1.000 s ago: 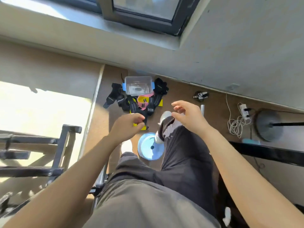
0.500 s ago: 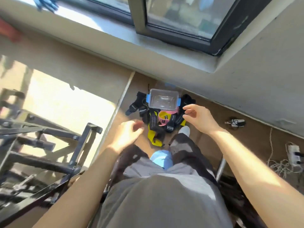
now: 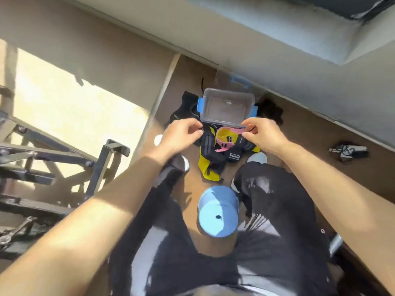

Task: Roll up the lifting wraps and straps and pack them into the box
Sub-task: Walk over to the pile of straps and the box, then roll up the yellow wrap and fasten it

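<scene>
Box (image 3: 227,107): clear hard plastic, rectangular with rounded corners and blue latches on its short ends. It sits on the brown floor (image 3: 299,150) close to the wall, mouth up, its long axis running left to right across your view. The pile of wraps and straps (image 3: 222,150) lies just in front of it, between your feet and touching its near side. The pile is soft woven stuff: a black wrap with grey stripes (image 3: 208,144), a pink band with a yellow inner face (image 3: 226,135) standing in a loop, and a flat yellow strap (image 3: 206,169) at the bottom. The striped wrap and the yellow strap both lie lengthwise from your feet toward the box. More black fabric lies at the box's left end (image 3: 183,107) and right end (image 3: 270,110). A pale blue round disc-topped thing (image 3: 218,214) sits between your knees. Half a second ago your hands hung wider apart and short of the pile; now both have closed in at the box's near rim, and your head has tipped down so the window is out of view. Your left hand (image 3: 181,133) has curled fingers at the far end of the striped wrap; your right hand (image 3: 261,133) has curled fingers at the pink band's edge. Motion blur: you cannot tell whether either hand's fingers are clamped on fabric or merely near it.
</scene>
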A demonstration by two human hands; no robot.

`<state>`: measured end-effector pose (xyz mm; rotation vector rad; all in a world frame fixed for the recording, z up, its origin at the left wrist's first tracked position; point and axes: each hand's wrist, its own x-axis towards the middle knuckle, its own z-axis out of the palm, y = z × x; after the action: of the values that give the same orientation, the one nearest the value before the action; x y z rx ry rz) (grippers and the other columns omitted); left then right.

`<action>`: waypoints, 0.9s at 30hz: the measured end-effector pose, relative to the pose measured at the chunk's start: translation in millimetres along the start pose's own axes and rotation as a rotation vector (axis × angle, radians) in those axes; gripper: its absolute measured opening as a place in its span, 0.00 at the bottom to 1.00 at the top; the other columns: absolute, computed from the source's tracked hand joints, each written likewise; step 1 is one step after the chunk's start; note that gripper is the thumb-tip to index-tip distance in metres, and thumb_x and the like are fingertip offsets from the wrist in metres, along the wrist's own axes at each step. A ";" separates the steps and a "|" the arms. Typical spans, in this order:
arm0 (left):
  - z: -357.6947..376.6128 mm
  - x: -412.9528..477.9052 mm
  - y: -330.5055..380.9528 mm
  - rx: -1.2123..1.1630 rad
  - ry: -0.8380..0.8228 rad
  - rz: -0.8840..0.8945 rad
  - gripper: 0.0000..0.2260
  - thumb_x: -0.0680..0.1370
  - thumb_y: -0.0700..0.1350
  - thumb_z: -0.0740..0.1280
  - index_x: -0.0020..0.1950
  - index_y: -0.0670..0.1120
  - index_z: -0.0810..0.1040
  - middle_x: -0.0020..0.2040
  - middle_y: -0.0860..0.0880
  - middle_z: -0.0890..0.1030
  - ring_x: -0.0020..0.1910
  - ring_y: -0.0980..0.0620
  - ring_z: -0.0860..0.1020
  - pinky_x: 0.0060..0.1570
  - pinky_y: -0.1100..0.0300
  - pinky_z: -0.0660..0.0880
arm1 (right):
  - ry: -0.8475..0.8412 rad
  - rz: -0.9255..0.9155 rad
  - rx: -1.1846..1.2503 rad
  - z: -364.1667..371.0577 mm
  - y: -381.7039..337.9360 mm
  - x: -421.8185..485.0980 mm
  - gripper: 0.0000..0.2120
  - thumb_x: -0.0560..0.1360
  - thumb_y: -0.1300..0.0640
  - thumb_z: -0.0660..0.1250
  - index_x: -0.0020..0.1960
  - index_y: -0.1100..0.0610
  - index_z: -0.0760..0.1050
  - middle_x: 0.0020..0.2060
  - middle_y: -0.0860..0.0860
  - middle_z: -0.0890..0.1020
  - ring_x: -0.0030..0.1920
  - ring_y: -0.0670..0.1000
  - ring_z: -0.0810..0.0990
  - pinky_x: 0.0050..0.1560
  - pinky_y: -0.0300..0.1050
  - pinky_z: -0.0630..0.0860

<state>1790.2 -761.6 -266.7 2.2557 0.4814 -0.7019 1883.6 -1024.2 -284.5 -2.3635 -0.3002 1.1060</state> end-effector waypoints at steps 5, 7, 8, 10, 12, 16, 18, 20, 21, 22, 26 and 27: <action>124.3 119.3 -81.0 0.110 -0.112 0.043 0.13 0.79 0.52 0.68 0.62 0.53 0.82 0.59 0.52 0.85 0.59 0.48 0.81 0.59 0.50 0.78 | -0.058 0.023 -0.068 100.7 78.7 110.1 0.15 0.77 0.56 0.73 0.63 0.55 0.81 0.51 0.52 0.84 0.48 0.52 0.81 0.56 0.51 0.79; 182.2 156.5 -114.3 0.152 -0.164 0.111 0.14 0.79 0.51 0.67 0.64 0.52 0.82 0.59 0.50 0.84 0.59 0.46 0.81 0.57 0.48 0.78 | -0.081 0.027 -0.109 143.5 116.0 147.5 0.16 0.77 0.56 0.73 0.64 0.56 0.81 0.49 0.50 0.81 0.48 0.55 0.81 0.54 0.49 0.77; 211.2 172.1 -128.5 0.188 -0.202 0.151 0.14 0.79 0.50 0.67 0.64 0.51 0.81 0.59 0.50 0.84 0.59 0.45 0.81 0.57 0.47 0.78 | -0.082 0.027 -0.138 162.8 135.7 162.3 0.16 0.76 0.56 0.73 0.64 0.56 0.81 0.49 0.51 0.80 0.49 0.57 0.82 0.53 0.49 0.76; 264.7 201.8 -154.5 0.287 -0.221 0.278 0.15 0.79 0.50 0.66 0.65 0.49 0.80 0.60 0.48 0.82 0.59 0.44 0.79 0.57 0.47 0.77 | -0.043 -0.001 -0.179 197.3 174.6 186.1 0.18 0.75 0.56 0.75 0.65 0.56 0.81 0.55 0.54 0.82 0.55 0.59 0.81 0.57 0.50 0.75; 305.5 226.5 -176.0 0.370 -0.149 0.443 0.18 0.77 0.51 0.69 0.66 0.48 0.79 0.60 0.47 0.80 0.57 0.43 0.77 0.55 0.47 0.75 | -0.001 -0.055 -0.215 224.9 206.9 203.8 0.21 0.74 0.56 0.76 0.66 0.56 0.80 0.62 0.56 0.82 0.62 0.60 0.79 0.63 0.53 0.73; 351.4 267.2 -201.2 0.484 0.083 0.617 0.23 0.77 0.58 0.68 0.69 0.50 0.75 0.59 0.49 0.81 0.55 0.43 0.76 0.52 0.49 0.69 | 0.134 -0.103 -0.305 252.7 250.1 234.2 0.24 0.73 0.56 0.76 0.68 0.56 0.78 0.57 0.56 0.77 0.61 0.60 0.76 0.61 0.56 0.75; 357.3 277.0 -198.5 0.465 0.120 0.593 0.25 0.77 0.64 0.67 0.68 0.51 0.76 0.55 0.49 0.82 0.55 0.43 0.77 0.54 0.48 0.70 | 0.185 -0.126 -0.383 252.0 256.5 243.3 0.23 0.73 0.56 0.76 0.67 0.56 0.77 0.56 0.56 0.76 0.60 0.59 0.75 0.58 0.56 0.75; 357.5 276.5 -191.7 0.502 0.094 0.576 0.24 0.77 0.67 0.65 0.62 0.51 0.79 0.50 0.49 0.82 0.54 0.43 0.78 0.55 0.48 0.69 | 0.201 -0.148 -0.443 249.3 252.8 245.1 0.17 0.74 0.57 0.75 0.61 0.56 0.78 0.53 0.54 0.76 0.60 0.59 0.75 0.56 0.55 0.75; 355.7 272.3 -187.5 0.526 0.086 0.572 0.20 0.77 0.66 0.65 0.55 0.50 0.79 0.46 0.50 0.81 0.52 0.43 0.79 0.55 0.49 0.68 | 0.202 -0.145 -0.473 247.6 248.3 243.7 0.13 0.74 0.57 0.75 0.57 0.56 0.79 0.51 0.53 0.74 0.59 0.59 0.74 0.56 0.54 0.74; 352.1 265.2 -182.7 0.545 0.070 0.563 0.17 0.78 0.65 0.66 0.49 0.51 0.76 0.42 0.52 0.78 0.50 0.43 0.79 0.54 0.49 0.67 | 0.204 -0.131 -0.500 245.9 242.7 240.1 0.09 0.74 0.57 0.75 0.52 0.55 0.79 0.49 0.52 0.72 0.58 0.58 0.73 0.56 0.54 0.73; 320.9 230.4 -165.5 0.587 0.031 0.513 0.14 0.79 0.60 0.68 0.46 0.51 0.71 0.40 0.53 0.75 0.50 0.42 0.79 0.53 0.51 0.64 | 0.145 -0.068 -0.405 236.3 224.9 219.1 0.13 0.73 0.54 0.75 0.38 0.52 0.71 0.42 0.53 0.76 0.50 0.58 0.75 0.47 0.50 0.70; 310.1 224.7 -159.7 0.585 0.030 0.501 0.14 0.78 0.59 0.69 0.47 0.51 0.72 0.42 0.52 0.76 0.51 0.42 0.79 0.52 0.51 0.65 | 0.138 -0.063 -0.333 231.8 221.8 215.7 0.13 0.73 0.54 0.76 0.39 0.53 0.71 0.41 0.54 0.78 0.47 0.58 0.77 0.46 0.50 0.71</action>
<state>1776.9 -849.2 -672.0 2.7688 -0.3249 -0.5903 1841.9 -1043.8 -668.3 -2.6849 -0.5415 0.9153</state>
